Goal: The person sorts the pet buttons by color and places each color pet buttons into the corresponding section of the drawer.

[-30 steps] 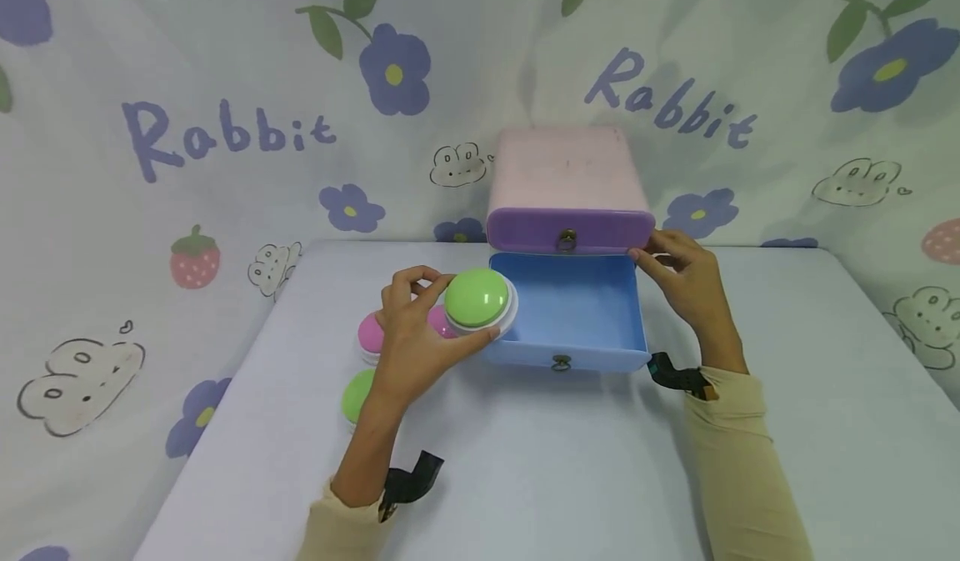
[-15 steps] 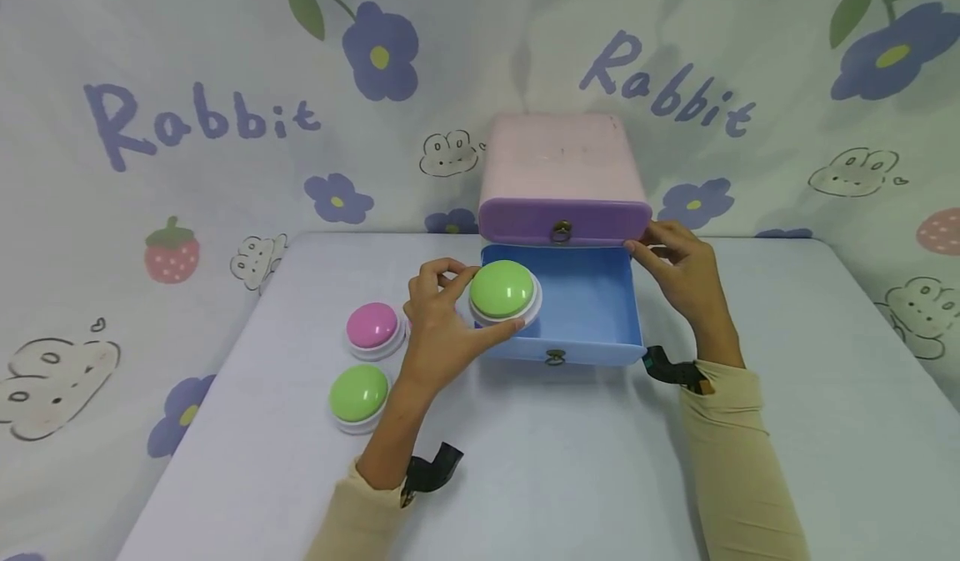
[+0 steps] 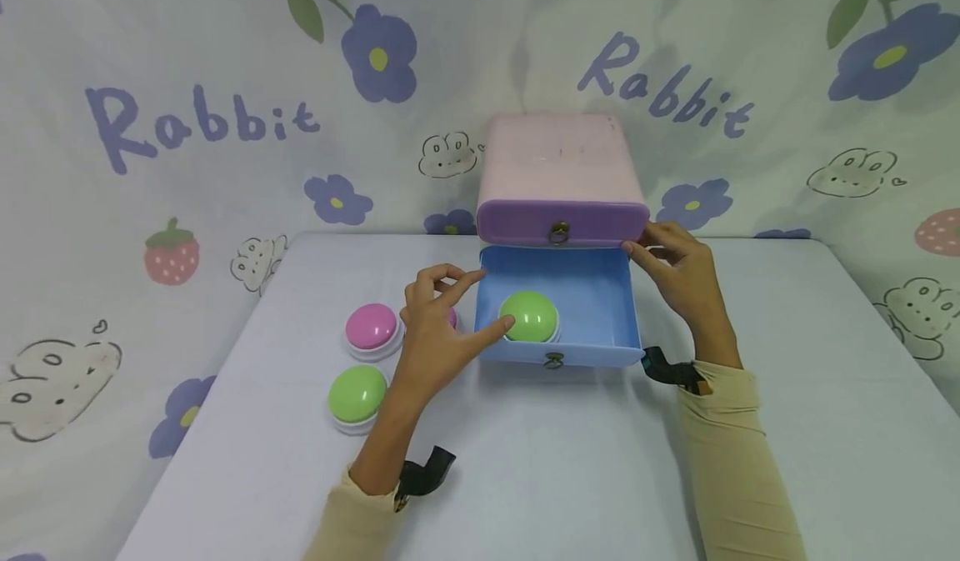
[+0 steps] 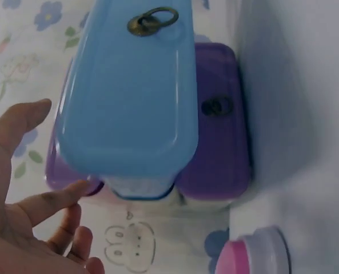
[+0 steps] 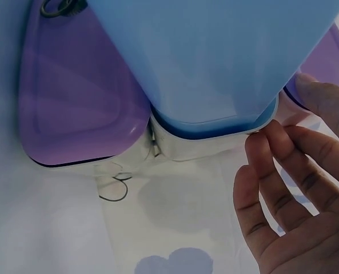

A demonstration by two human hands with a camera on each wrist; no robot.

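In the head view, a green dome push button [image 3: 528, 316] on a white base sits in the left front of the pulled-out blue drawer [image 3: 592, 294]. My left hand [image 3: 442, 319] is at the drawer's left side, thumb and index finger spread apart, holding nothing. Its thumb overlaps the button's edge; whether they touch, I cannot tell. My right hand [image 3: 678, 273] holds the right edge of the small drawer cabinet [image 3: 562, 157], which has a pink top and a purple upper drawer front [image 3: 517, 223]. In the right wrist view, thumb and fingertips [image 5: 263, 154] meet the cabinet's casing edges.
On the table left of the drawer stand a pink push button [image 3: 372, 326] and another green push button [image 3: 357, 394]. A second pink push button [image 3: 452, 318] is mostly hidden behind my left hand. A purple lower drawer [image 4: 218, 148] shows beneath the blue one. Patterned cloth hangs behind.
My left hand moved right with the green push button, lowered it into the blue drawer and let go, fingers parting. My right hand has stayed at the cabinet's edge.
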